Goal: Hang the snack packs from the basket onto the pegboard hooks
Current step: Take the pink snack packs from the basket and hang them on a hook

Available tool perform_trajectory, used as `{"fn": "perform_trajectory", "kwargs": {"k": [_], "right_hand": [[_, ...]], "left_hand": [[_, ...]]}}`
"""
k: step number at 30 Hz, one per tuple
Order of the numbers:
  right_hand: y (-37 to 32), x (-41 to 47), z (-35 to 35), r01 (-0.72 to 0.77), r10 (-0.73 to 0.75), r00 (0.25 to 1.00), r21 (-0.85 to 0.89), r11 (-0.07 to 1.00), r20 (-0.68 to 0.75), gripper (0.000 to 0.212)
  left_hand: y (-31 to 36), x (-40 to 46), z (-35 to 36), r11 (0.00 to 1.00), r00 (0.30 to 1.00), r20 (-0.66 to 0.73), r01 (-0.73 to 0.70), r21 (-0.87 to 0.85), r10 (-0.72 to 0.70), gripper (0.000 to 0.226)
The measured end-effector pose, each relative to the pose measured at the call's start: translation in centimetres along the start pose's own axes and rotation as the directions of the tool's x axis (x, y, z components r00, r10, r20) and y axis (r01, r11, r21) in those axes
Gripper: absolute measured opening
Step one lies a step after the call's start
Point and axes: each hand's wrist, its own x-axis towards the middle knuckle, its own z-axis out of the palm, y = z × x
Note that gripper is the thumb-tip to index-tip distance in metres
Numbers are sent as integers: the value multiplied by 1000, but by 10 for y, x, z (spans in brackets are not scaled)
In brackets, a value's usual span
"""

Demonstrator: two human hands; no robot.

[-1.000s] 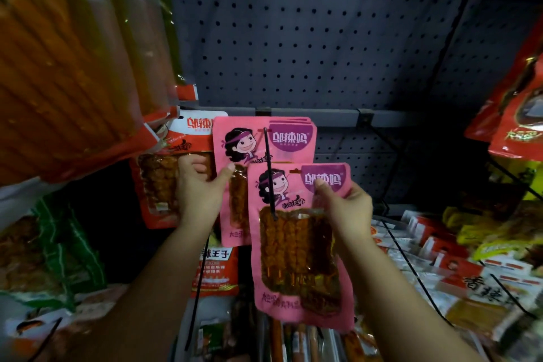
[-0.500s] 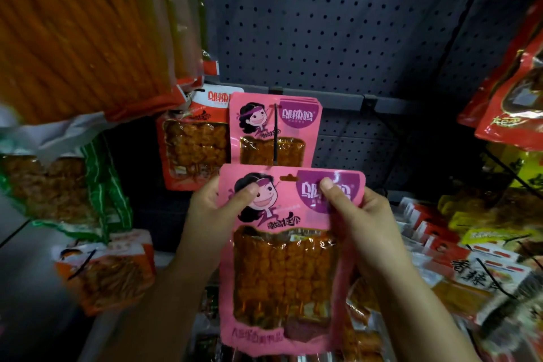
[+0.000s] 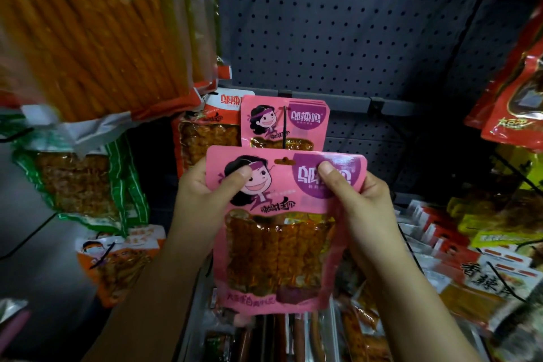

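One pink snack pack (image 3: 282,232) is held upright in front of the display, gripped by both hands at its top corners. The left hand (image 3: 202,200) is curled round the upper left edge, its thumb pressed on the cartoon face printed there; the right hand (image 3: 358,203) is curled round the upper right edge, its thumb laid across the purple logo patch. A small hang slot is seen at the top middle of the pack, between the two thumbs, and orange-brown strips show through the clear window below.

Just behind and above the held pack, a matching pink pack (image 3: 286,120) is hung on a black hook (image 3: 284,126) of the grey pegboard (image 3: 352,32), with more of the same kind stacked behind it. Beside it on the left, an orange-and-white pack (image 3: 205,132) is hung. Large bags of orange sticks (image 3: 97,38) fill the upper left, and a green-edged bag (image 3: 79,185) is hung beneath them. Red packs (image 3: 517,97) are seen at the right edge, with assorted yellow and red packets lying lower right. Whether any of the goods below the held pack lie in a basket cannot be told.
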Motion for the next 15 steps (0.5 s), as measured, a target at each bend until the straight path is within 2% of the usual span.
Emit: {"fn": "perform_trajectory", "kwargs": {"k": [7,15], "right_hand": [[12,9,2,-51,49,996,-16,999,-68,25],[23,24,6,-50,42,988,-51,997,-148,22]], "left_hand": [[-12,10,0,995,995,9,98,-4,-98,20],[-42,19,-21,988,989,25,141,66,-143,24]]}}
